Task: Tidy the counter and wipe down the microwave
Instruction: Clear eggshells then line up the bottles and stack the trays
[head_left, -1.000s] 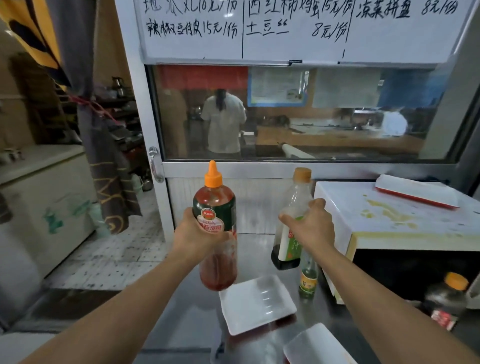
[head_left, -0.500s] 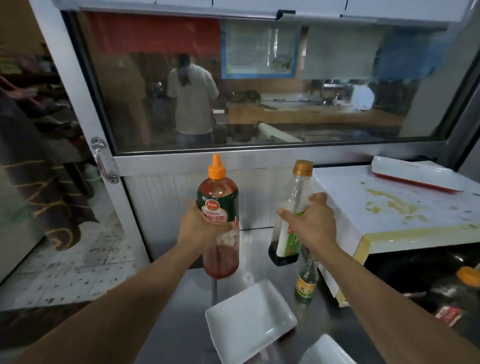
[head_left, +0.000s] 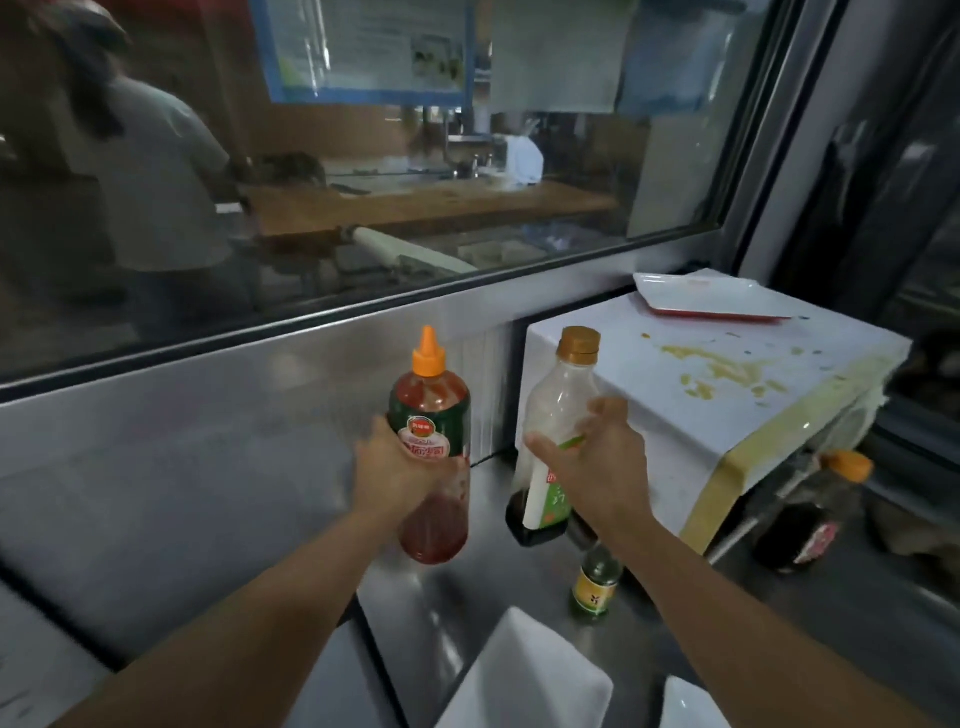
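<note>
Fingers (head_left: 605, 415) round green-labelled soy bottle (head_left: 550, 447); red-badged sauce bottle (head_left: 434, 415) label illegible.

Single view only, head-worn wide-angle camera. Looks forward and down over steel counter (head_left: 208, 499), tilted clockwise so window sill runs from 9 o'clock up toward 2 o'clock. Both forearms enter from 6 o'clock, hands near frame centre, close to lens. Window (head_left: 363, 182) fills 12 o'clock, microwave (head_left: 675, 415) at 3 o'clock. Edges bowed, slightly blurred. No second view to overlap.
</note>
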